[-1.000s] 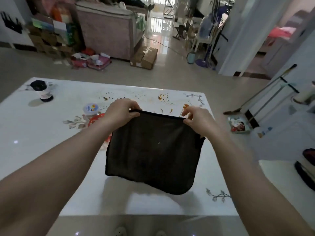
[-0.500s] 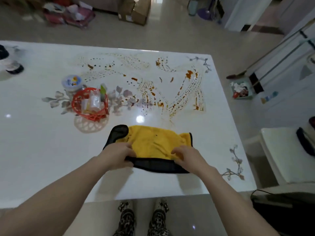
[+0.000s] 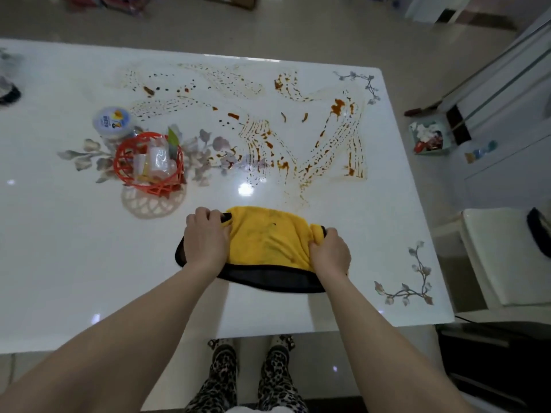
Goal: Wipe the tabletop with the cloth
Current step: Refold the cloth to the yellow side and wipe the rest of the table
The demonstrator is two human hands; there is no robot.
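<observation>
Slid forward from the near edge since half a second back, bunched narrower, both hands gone with it. Left hand (image 3: 205,239) clamped on the left end of the cloth (image 3: 268,242), fingers curled over the dark hem; right hand (image 3: 329,253) gathering the right end, fingers tucked into a yellow fold. Firm grip on both sides, nothing slack, though whether the thumbs sit under the fabric or beside it cannot be told from up here. Yellow face up, black border trailing on the near side, flat on the white desk (image 3: 74,263), just short of the nearest brown sauce streaks (image 3: 313,162).

Out beyond: smears fanning across the far right half, none of it wiped yet by the look of things. Orange basket (image 3: 149,162) to the left of the streaks, small lidded tub (image 3: 114,122) touching its far side.

Risks from here: wide sweep to the left clipping the basket and shoving it along; bunched cloth smearing sauce rather than lifting it; push carried too far right dragging mess off the edge onto the floor.
</observation>
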